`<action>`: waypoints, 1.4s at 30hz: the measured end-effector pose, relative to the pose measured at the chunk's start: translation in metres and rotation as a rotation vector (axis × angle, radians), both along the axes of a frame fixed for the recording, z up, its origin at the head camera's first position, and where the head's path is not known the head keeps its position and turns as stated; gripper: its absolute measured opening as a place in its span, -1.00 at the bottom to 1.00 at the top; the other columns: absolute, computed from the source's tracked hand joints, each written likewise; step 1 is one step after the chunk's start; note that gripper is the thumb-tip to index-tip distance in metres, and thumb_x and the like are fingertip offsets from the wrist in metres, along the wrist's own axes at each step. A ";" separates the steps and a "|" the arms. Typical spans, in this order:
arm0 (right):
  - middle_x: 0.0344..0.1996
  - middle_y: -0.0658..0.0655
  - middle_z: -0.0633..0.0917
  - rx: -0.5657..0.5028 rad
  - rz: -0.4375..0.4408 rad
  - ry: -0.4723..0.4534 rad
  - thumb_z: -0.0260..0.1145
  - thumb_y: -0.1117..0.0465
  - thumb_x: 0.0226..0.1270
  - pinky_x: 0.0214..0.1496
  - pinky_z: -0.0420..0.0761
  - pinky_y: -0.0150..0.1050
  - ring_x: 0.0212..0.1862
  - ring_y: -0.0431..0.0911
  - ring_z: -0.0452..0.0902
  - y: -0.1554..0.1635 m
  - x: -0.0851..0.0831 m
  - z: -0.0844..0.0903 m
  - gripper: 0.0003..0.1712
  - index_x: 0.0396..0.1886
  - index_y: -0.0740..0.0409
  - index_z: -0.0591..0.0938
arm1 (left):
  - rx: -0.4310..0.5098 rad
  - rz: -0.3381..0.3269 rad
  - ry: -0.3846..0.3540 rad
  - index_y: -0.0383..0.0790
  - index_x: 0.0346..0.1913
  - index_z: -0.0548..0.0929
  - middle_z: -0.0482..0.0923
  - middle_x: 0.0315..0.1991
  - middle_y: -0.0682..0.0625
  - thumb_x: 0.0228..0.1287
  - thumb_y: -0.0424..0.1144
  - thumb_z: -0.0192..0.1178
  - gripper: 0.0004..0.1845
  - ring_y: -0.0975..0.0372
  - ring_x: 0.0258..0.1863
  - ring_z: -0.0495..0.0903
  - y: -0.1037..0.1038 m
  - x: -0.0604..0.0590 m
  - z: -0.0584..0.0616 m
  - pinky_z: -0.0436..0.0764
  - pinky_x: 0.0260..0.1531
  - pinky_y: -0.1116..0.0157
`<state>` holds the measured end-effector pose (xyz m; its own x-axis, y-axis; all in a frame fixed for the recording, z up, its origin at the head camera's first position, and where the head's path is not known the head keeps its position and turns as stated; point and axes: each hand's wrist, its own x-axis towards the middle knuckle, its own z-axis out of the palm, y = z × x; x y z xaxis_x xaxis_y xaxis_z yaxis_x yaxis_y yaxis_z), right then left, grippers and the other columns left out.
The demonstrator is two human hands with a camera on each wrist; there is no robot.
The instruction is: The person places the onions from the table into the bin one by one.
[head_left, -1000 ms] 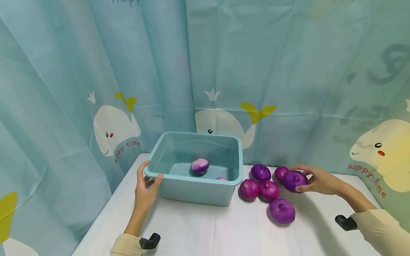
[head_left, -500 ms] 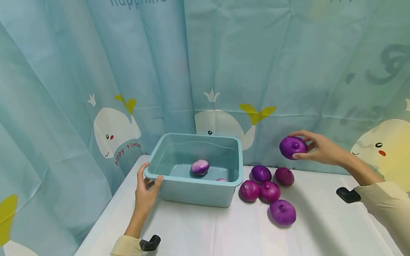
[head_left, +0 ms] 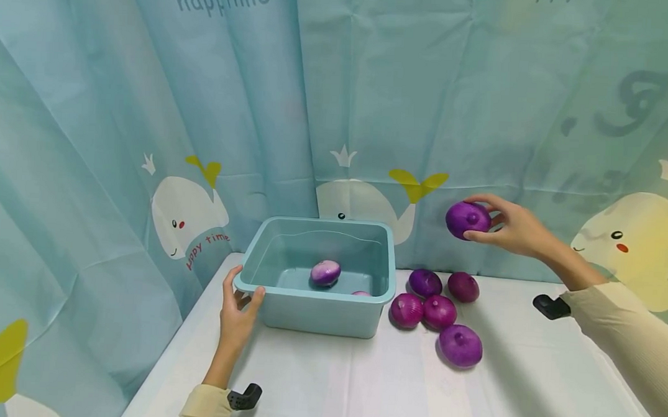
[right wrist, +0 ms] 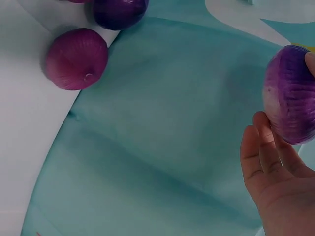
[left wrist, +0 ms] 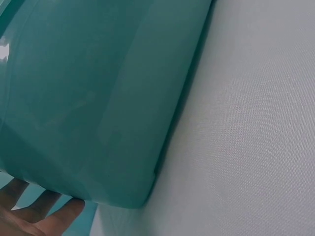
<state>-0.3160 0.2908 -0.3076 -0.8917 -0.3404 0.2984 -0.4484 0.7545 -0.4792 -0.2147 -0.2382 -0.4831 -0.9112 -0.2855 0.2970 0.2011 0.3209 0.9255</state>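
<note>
Head view: right hand (head_left: 514, 232) grips a purple onion (head_left: 467, 220) at center right; left hand (head_left: 237, 312) holds the tub (head_left: 318, 313) rim, lower left.

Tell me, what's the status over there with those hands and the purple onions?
Right hand holds a purple onion in the air, right of the tub. Left hand grips the tub's near-left corner. Five onions on the table; nothing between onion and tub.

Teal tub wall (left wrist: 93, 98), white tablecloth (left wrist: 246, 123), fingers (left wrist: 47, 216) under the tub's corner
</note>
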 end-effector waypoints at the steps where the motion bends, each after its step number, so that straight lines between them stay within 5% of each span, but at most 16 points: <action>1: 0.12 0.33 0.64 0.007 0.002 0.003 0.62 -0.04 0.15 -0.22 0.54 -0.05 -0.04 0.13 0.71 -0.002 -0.001 0.001 -0.18 0.40 -0.11 0.50 | -0.002 0.002 0.001 0.17 0.59 0.08 0.21 0.53 -0.24 0.48 -0.11 0.24 -0.23 -0.22 0.31 0.45 0.000 0.000 0.000 0.56 0.08 -0.01; 11: 0.03 0.27 0.65 0.013 0.158 -0.045 0.60 0.07 0.19 -0.12 0.63 -0.03 -0.09 0.09 0.72 -0.053 -0.019 0.017 -0.23 0.37 -0.02 0.49 | 0.014 -0.007 -0.011 0.20 0.58 0.09 0.26 0.50 -0.27 0.47 -0.11 0.26 -0.23 -0.21 0.28 0.48 -0.001 0.001 -0.001 0.54 -0.03 0.35; 24: 0.10 0.27 0.62 0.091 0.365 -0.165 0.56 0.16 0.22 0.08 0.66 0.02 0.02 0.13 0.65 -0.160 -0.042 0.020 -0.26 0.36 -0.07 0.45 | 0.040 -0.022 0.014 0.19 0.58 0.11 0.27 0.49 -0.27 0.46 -0.13 0.26 -0.23 -0.23 0.29 0.46 0.010 0.000 -0.001 0.52 0.10 -0.15; 34: 0.13 0.22 0.64 0.168 0.434 -0.103 0.60 0.11 0.16 0.10 0.62 -0.02 0.13 0.11 0.55 -0.216 -0.053 0.002 -0.32 0.26 -0.01 0.53 | 0.045 -0.037 0.004 0.21 0.57 0.10 0.28 0.49 -0.26 0.44 -0.13 0.28 -0.22 -0.23 0.30 0.46 0.016 0.002 0.002 0.51 0.12 -0.17; 42: 0.20 0.20 0.57 0.267 0.406 -0.258 0.57 0.07 0.21 0.15 0.57 -0.02 0.19 0.10 0.49 -0.237 -0.051 -0.011 -0.32 0.30 -0.12 0.50 | 0.053 -0.051 0.012 0.18 0.58 0.10 0.21 0.53 -0.23 0.46 -0.15 0.24 -0.24 -0.22 0.34 0.42 0.019 0.001 0.003 0.51 0.13 -0.17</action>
<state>-0.3671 0.0535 -0.3185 -0.7058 -0.7062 -0.0560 -0.6220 0.6557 -0.4280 -0.2135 -0.2190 -0.4805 -0.9216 -0.2540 0.2936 0.2272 0.2604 0.9384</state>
